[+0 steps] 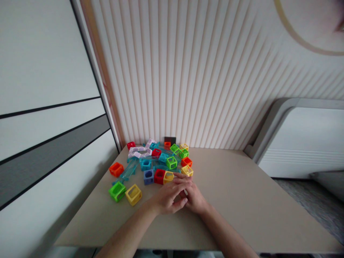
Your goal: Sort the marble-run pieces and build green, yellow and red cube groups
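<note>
My left hand (170, 198) and my right hand (196, 199) rest together low over the table, their fingers overlapping. The left one has its fingers stretched across the right, thumb apart. Fingers of the right hand point left and are partly hidden. I see nothing held in either. Just beyond the fingertips sit a yellow hollow cube block (168, 177), a red block (159, 176) with a round opening and a blue-violet block (148, 177). Another yellow block (187, 171) lies right behind the right hand's fingers.
Several clear blue track pieces (129, 171), a zigzag pale purple piece (140, 152) and more cube blocks, such as a green one (117, 191), a yellow one (133, 194) and an orange one (116, 169), spread across the table (242, 200). A ribbed wall (172, 71) closes the back.
</note>
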{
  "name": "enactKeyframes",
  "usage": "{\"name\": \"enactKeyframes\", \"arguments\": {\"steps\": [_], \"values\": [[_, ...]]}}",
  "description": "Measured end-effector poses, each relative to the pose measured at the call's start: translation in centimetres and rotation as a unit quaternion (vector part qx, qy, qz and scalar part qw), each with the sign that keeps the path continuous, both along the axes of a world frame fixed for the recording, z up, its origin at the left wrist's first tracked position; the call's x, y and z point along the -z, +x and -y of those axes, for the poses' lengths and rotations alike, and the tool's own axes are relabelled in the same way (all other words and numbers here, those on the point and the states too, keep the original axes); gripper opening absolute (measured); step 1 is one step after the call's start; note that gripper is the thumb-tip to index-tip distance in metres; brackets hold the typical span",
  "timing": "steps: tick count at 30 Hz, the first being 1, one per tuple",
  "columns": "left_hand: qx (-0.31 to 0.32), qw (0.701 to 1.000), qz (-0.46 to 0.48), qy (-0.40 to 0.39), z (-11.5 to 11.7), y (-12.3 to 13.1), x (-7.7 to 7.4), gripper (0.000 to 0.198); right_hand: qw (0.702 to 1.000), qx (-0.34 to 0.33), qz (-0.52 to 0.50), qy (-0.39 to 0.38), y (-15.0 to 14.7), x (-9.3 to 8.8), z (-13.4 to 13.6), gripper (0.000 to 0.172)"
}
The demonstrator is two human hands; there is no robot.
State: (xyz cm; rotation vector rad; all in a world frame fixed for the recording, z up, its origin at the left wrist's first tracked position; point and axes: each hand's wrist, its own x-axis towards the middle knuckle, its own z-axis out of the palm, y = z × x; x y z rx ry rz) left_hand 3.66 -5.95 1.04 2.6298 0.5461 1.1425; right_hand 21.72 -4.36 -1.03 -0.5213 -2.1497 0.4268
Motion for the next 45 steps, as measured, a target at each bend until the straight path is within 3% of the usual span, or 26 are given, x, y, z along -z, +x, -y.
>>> {"name": "enactKeyframes", "arguments": {"steps": [3,5,8,10,12,13,17,21,26,36,40,45], "values": [[-0.049,0.995,-0.027,0.085,0.6,-0.7,-2.2,0.062,1.0,0.016,-0.018,0.005,0.0,0.0,0.3,0.055],[-0.1,0.988,-0.005,0.115,0.5,-2.0,-4.4,0.048,0.998,0.048,-0.041,0.0,0.0,-0.2,0.5,0.054],[-0.211,0.975,0.054,0.038,-1.4,-5.3,-7.7,0.022,0.993,0.088,-0.071,-0.015,0.1,-0.5,0.7,0.049],[-0.327,0.941,0.047,-0.069,-3.7,-8.2,-9.0,0.03,0.992,0.095,-0.078,-0.02,0.2,-0.6,0.6,0.045],[-0.465,0.875,-0.041,-0.132,-6.1,-11.1,-9.3,0.037,0.992,0.096,-0.081,-0.019,0.3,-0.7,0.5,0.042],[-0.502,0.851,-0.062,-0.14,-7.1,-12.5,-9.1,0.036,0.992,0.097,-0.081,-0.016,0.3,-0.7,0.5,0.041],[-0.579,0.787,-0.128,-0.171,-9.9,-16.0,-7.3,0.031,0.993,0.094,-0.064,-0.009,0.3,-1.1,0.6,0.04],[-0.597,0.752,-0.16,-0.23,-11.4,-17.4,-5.7,0.033,0.994,0.094,-0.052,-0.013,0.3,-1.3,0.8,0.04],[-0.578,0.739,-0.144,-0.315,-13.4,-18.5,-4.9,0.031,0.994,0.096,-0.048,-0.018,0.3,-1.3,0.7,0.039],[-0.536,0.679,0.023,-0.5,-14.2,-18.5,-4.1,0.038,0.994,0.091,-0.039,-0.039,0.4,-1.2,0.7,0.037],[-0.529,0.673,0.113,-0.504,-14.2,-17.9,-4.4,0.038,0.995,0.082,-0.027,-0.042,0.3,-1.3,0.7,0.038],[-0.536,0.685,0.221,-0.441,-13.7,-17.2,-5.6,0.029,0.995,0.079,-0.02,-0.051,0.3,-0.8,0.5,0.037]]}}
